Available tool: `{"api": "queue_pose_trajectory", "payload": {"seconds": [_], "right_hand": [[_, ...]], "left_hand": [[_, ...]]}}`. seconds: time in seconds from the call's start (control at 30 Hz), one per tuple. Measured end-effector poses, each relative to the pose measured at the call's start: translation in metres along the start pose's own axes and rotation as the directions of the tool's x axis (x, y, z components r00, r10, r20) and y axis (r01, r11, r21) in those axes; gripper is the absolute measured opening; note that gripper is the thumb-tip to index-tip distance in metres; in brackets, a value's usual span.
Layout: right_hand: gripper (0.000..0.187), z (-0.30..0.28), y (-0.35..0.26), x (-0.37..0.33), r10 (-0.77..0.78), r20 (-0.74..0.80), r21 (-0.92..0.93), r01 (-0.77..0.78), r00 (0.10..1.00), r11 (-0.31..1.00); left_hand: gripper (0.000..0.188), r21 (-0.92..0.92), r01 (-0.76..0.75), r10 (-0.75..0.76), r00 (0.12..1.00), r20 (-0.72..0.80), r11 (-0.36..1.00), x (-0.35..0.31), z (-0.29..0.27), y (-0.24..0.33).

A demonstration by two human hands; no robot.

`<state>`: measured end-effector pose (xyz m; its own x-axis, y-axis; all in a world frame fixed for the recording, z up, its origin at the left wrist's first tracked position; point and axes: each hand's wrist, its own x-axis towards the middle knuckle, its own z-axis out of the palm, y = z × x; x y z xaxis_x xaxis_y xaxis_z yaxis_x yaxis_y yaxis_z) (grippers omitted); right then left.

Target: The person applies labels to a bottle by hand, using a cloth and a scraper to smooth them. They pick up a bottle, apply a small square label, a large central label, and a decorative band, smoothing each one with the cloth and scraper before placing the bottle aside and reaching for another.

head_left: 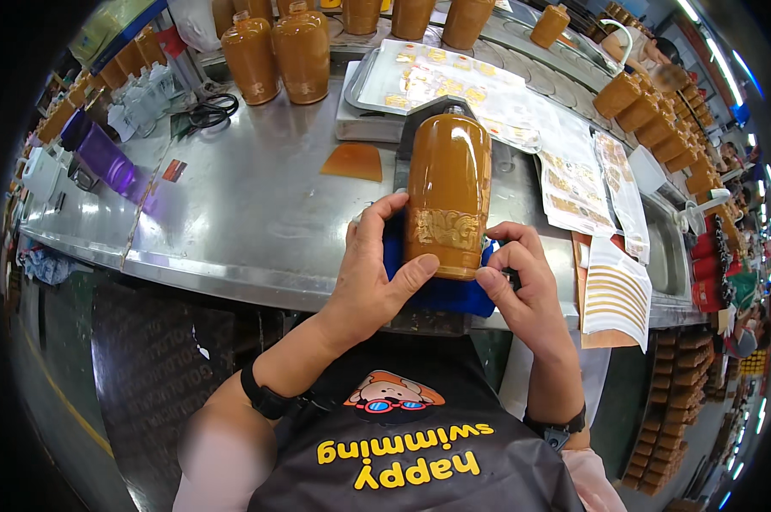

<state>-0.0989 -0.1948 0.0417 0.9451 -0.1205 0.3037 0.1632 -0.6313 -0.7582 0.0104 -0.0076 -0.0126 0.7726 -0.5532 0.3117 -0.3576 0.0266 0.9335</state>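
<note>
A glossy brown bottle (448,183) lies tilted in front of me, its neck end away from me in a dark holder (413,124). A raised gold-toned relief decorates its lower part. My left hand (370,264) wraps the bottle's lower left side, with thumb and forefinger against it. At the lower right side, the bent fingers and thumb of my right hand (526,277) are on the bottle near its base. Whether a small piece sits between those fingertips is hidden. Blue cloth (453,300) shows beneath the bottle.
Behind the bottle, a tray (368,81) carries sheets of gold decals (441,77). More decal sheets (573,183) and a striped sheet (616,294) lie to the right. Brown bottles (300,55), scissors (210,111), an amber flat piece (351,162) and a purple drinking bottle (104,158) are leftward.
</note>
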Motion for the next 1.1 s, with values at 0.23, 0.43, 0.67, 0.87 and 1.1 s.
{"api": "queue_pose_trajectory", "payload": {"seconds": [0.23,0.43,0.67,0.87,1.1], "right_hand": [[0.013,0.001,0.011,-0.002,0.044,0.006,0.111,-0.045,0.999,0.993],[0.019,0.000,0.005,0.001,0.175,0.059,0.278,-0.185,0.983,0.943],[0.027,0.012,0.000,0.005,0.099,-0.022,0.064,-0.097,0.995,0.993],[0.027,0.012,-0.001,0.005,0.128,-0.005,0.071,-0.128,0.992,0.989],[0.028,0.012,0.001,0.005,0.136,-0.008,0.070,-0.135,0.991,0.988]], "left_hand": [[0.075,0.003,-0.004,0.004,1.000,0.007,1.000,0.001,0.000,-0.001],[0.075,0.000,0.006,-0.006,1.000,0.005,1.000,0.001,0.001,0.000],[0.072,-0.224,0.056,-0.044,0.997,0.058,0.973,0.001,-0.007,-0.008],[0.067,-0.113,-0.004,0.016,0.994,0.107,0.994,-0.002,-0.009,-0.016],[0.027,0.274,-0.464,0.491,0.871,-0.032,0.842,-0.012,-0.018,0.001]]}}
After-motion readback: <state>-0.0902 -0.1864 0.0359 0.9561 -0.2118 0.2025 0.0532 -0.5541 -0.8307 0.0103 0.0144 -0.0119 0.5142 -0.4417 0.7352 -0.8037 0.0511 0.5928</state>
